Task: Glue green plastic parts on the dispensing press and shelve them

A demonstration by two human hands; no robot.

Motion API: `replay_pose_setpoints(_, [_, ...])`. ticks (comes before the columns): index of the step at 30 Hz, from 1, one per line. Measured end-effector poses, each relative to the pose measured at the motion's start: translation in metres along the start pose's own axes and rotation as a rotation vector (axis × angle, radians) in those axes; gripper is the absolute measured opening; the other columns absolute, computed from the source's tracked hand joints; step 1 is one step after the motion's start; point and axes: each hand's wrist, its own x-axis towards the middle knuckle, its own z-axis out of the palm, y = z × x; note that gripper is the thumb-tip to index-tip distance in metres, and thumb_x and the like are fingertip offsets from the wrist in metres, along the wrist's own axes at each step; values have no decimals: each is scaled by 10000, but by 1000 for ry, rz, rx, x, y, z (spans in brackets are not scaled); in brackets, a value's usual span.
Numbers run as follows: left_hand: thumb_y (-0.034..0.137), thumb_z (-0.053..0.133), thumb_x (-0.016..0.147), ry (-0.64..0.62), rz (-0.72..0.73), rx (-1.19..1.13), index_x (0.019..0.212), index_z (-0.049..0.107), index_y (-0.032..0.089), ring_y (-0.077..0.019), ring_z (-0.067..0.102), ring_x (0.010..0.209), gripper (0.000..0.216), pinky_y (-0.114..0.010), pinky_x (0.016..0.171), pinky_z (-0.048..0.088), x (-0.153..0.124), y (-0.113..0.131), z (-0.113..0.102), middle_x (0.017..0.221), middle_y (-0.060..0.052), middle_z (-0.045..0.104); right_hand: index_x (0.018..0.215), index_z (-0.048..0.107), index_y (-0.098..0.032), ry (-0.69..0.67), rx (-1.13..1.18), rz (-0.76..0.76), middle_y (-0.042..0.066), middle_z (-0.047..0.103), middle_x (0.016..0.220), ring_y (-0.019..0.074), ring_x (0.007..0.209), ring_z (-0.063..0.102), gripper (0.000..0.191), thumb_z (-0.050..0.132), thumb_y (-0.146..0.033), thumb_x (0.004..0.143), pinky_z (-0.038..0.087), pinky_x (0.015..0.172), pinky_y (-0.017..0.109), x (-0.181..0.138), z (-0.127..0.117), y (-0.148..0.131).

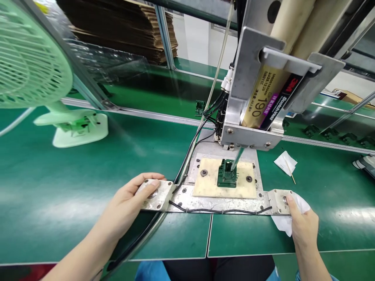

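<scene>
— Where were your hands?
— Both on the metal bar (219, 205), one per end. Left hand (129, 201): pinched round the left block (164, 198), thumb laid over the left button (154, 193), fingers along the far edge. Right hand (304, 226): thumb on the right button (285, 200) of the right block (277, 203), remaining fingers curled low, mostly hidden. White cloth (283, 225) showed below and beside that block; I could not tell whether those fingers gripped it or the block.
— How did the bar lie?
— Crosswise before me over the green bench (131, 152), long axis left to right, right end a touch nearer me. Black cable (202, 211) followed its near edge.
— And the green part?
— Upright on the pale plate (202, 189), between my hands and beyond the bar. Sides squared with the plate; the plate's long axis matched the bar's.
— What stood over it?
— A nozzle (238, 155), leaning, tip pointing down and leftward at the green part (227, 177). Contact: could not tell. Higher up, a cartridge (263, 97) slanted from upper right to lower left.
</scene>
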Motion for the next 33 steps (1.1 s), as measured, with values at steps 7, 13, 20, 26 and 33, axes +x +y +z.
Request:
replay_pose_setpoints(7, [548,679,798,164,131,375,973,663,226,-184,595,764,367,-250,676,459,-12,10,7,864,17,673,901,764,-133,-19,-18,-40,124,756,902,356,922,686,679,742,-729,576,506,743,385,3,0,7])
replay_pose_setpoints(13, [486,618,851,44,590,726,1217,559,244,-287,566,1258,443,-414,1079,424,-28,52,26,1307,-68,620,917,769,-128,-30,-19,-71,123,756,909,352,912,689,674,740,-725,604,507,736,372,1,-2,6])
replay_pose_setpoints(20, [554,784,657,-614,370,733,1472,369,185,-388,467,1377,986,-533,1112,421,-1,72,91,1511,-165,484,904,769,-128,-48,-43,-57,111,754,859,306,784,685,658,753,-718,613,500,618,333,-1,-5,6])
replay_pose_setpoints(26, [465,819,680,-697,253,342,1246,549,194,-321,536,1327,683,-502,1155,384,25,62,106,1389,-145,601,942,776,-133,-45,-32,-96,104,756,864,294,770,691,665,744,-716,625,506,616,325,-3,-5,5])
replay_pose_setpoints(33, [540,829,668,-783,-165,276,1059,673,151,-273,695,983,573,-410,909,542,0,73,91,1003,-93,743,919,775,-115,-30,-33,-124,112,755,846,302,770,697,679,740,-729,631,514,613,326,-5,-4,5])
